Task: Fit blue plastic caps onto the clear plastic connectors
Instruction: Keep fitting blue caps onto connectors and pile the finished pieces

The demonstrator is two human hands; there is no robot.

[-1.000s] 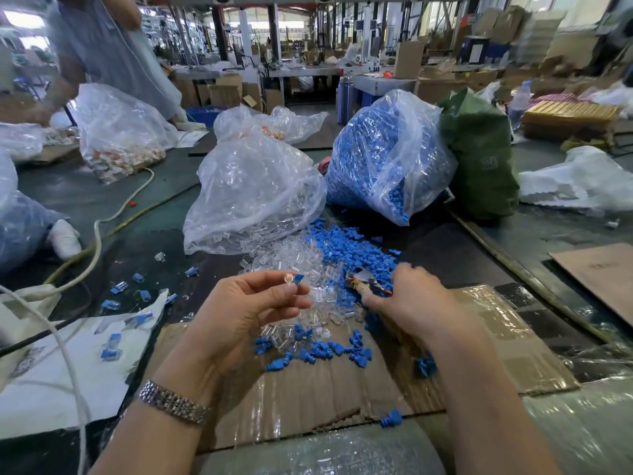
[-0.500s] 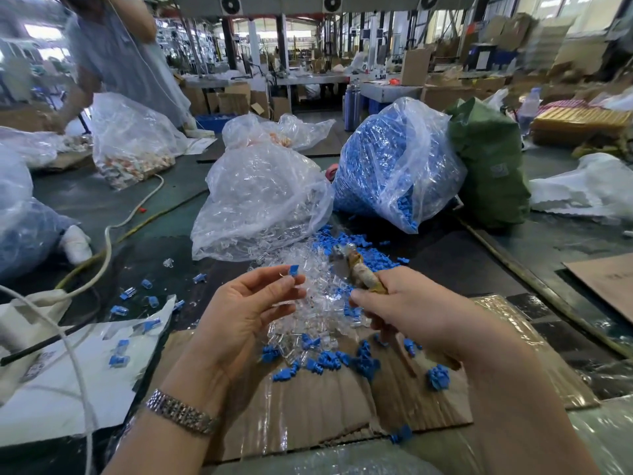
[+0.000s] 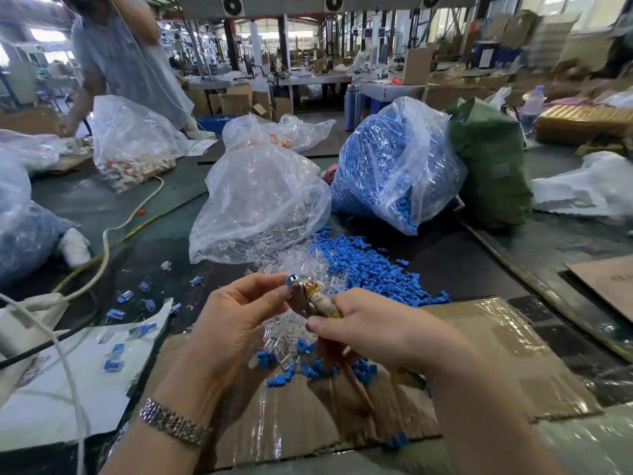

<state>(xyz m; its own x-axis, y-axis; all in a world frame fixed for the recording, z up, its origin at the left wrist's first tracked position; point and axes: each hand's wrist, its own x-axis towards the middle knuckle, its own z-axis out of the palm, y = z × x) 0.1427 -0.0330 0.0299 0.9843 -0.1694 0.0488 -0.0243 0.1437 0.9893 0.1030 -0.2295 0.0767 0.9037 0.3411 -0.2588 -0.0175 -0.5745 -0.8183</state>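
- Caps and connectors lie heaped between our hands: loose blue caps point(image 3: 359, 265), clear connectors point(image 3: 291, 334).
- Our left hand point(image 3: 236, 317) pinches one capped connector point(image 3: 291, 280), as a second ago.
- Our right hand point(image 3: 373, 329), grasping the pliers point(image 3: 310, 298), has brought their nose up against that piece; we judge pressing comes next.
- No writing reads clearly.

Blue caps point(image 3: 363, 265) piled beside clear connectors point(image 3: 301, 258) on table; one cap point(image 3: 287, 280) held at pliers.
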